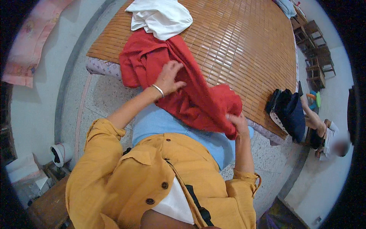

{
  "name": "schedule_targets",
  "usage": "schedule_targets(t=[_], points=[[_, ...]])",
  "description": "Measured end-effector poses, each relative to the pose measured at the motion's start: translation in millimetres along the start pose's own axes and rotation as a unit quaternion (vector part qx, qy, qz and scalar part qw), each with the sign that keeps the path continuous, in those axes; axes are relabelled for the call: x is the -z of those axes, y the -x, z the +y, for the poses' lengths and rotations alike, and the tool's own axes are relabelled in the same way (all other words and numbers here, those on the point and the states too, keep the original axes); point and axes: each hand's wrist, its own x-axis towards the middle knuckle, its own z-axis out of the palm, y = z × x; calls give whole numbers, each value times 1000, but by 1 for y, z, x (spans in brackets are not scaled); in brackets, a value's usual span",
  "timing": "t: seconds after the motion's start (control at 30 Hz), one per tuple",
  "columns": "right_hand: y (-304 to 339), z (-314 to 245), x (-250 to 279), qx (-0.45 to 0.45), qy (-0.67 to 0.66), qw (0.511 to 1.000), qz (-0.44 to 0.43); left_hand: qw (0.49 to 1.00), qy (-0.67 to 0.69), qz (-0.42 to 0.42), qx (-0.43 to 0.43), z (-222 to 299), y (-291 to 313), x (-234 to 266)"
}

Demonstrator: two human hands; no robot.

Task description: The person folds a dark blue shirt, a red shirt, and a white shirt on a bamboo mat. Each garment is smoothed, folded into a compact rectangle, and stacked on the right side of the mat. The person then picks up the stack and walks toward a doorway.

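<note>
A red cloth garment (190, 95) lies crumpled over the edge of the bed mat and across my lap. My left hand (169, 78), with a silver bangle at the wrist, is over its middle, the fingers apart and slightly bent. At the garment's right end, my right hand (239, 123) grips its bunched edge; the thumb shows on the near side and the other fingers are partly hidden and blurred. A white cloth (160, 17) lies rumpled on the mat, just beyond the red garment and touching it.
The brown slatted mat (248, 49) covers the bed. Dark folded clothes (288, 108) are piled at its right corner. Beyond them a person (328, 137) sits near wooden stools (318, 57). A white bucket (61, 154) stands on the floor at left; a pink curtain (32, 42) hangs there.
</note>
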Motion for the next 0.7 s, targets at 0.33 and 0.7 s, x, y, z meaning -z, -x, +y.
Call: schedule_targets(t=[0.33, 0.7], points=[[32, -35, 1, 99, 71, 976, -178, 818, -7, -569, -77, 23, -1, 26], [24, -156, -26, 429, -30, 877, 215, 875, 294, -358, -144, 58, -103, 19]])
